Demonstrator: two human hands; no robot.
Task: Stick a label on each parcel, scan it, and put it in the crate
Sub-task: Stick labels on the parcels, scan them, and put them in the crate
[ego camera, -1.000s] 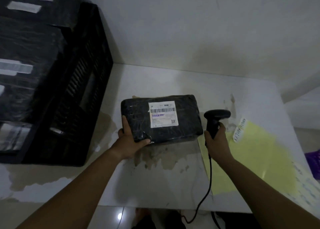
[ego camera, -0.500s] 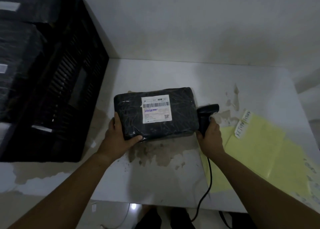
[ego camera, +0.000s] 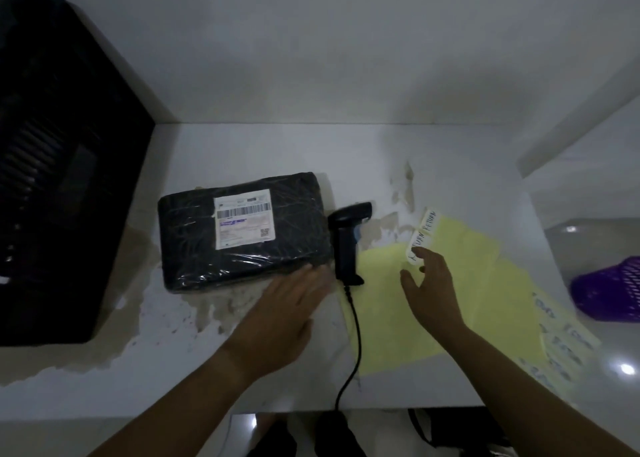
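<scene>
Left grip (ego camera: 287,304) lies flat, empty, beside the parcel (ego camera: 242,228); right grip (ego camera: 433,283) hangs slack at a handwritten label (ego camera: 415,247).

Dim room: a stained white table (ego camera: 346,152) stands against a plain white wall (ego camera: 311,58), glossy floor (ego camera: 620,397) beside.

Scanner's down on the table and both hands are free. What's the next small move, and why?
Probably pinch the handwritten RETURN label with the right hand, which hovers open right at it; the parcel shows only a printed shipping label.
</scene>
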